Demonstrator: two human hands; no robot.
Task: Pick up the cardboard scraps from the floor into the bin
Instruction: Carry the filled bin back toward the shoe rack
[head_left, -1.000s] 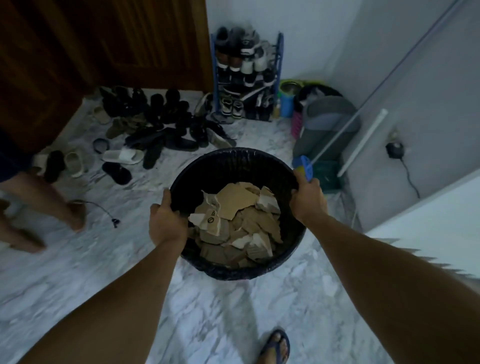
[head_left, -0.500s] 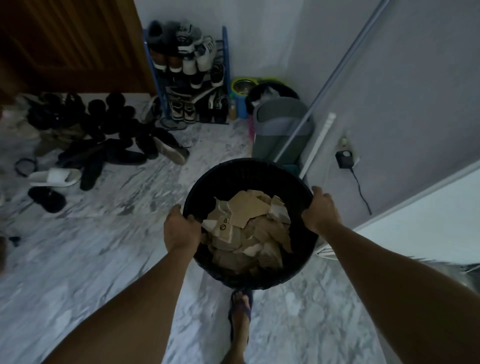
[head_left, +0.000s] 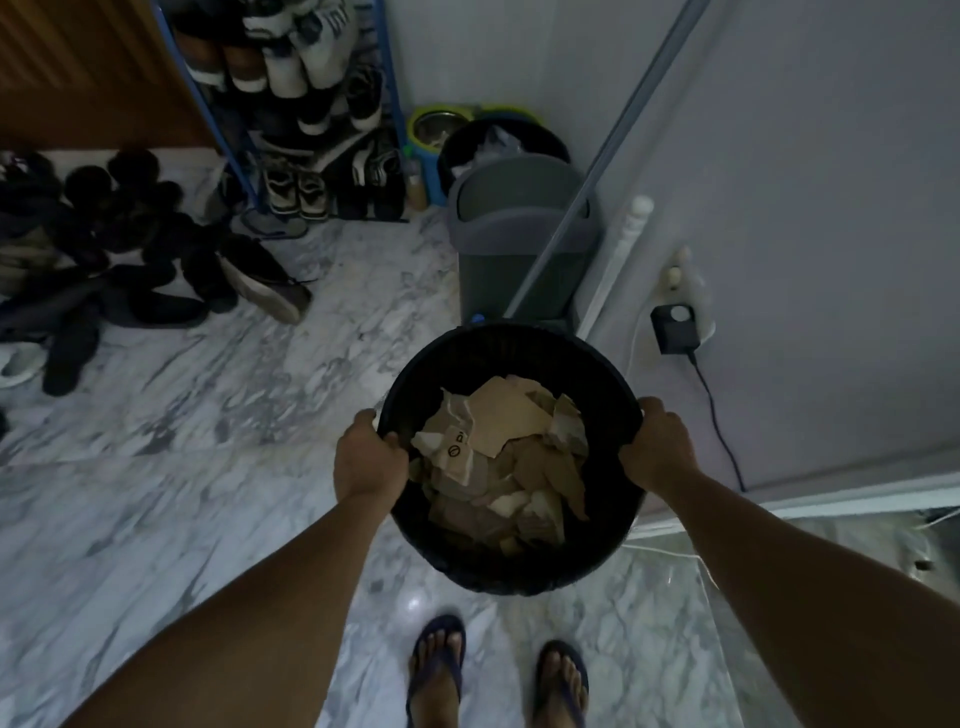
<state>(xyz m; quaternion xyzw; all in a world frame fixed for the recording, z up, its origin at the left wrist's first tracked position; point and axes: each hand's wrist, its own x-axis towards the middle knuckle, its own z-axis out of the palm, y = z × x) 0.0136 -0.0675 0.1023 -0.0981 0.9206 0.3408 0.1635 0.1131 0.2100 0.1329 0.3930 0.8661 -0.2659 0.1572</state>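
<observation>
Gripping opposite rims of the black bin (head_left: 511, 348), left hand (head_left: 366, 457) and right hand (head_left: 657, 449), cardboard scraps (head_left: 501, 457) heaped between.

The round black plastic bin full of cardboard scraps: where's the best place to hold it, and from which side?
Probably by the rim, at two opposite sides. The round black plastic bin is wide, open-topped and shows no handles. That is how the left hand and right hand grip it, keeping the torn brown cardboard scraps level inside.
</observation>
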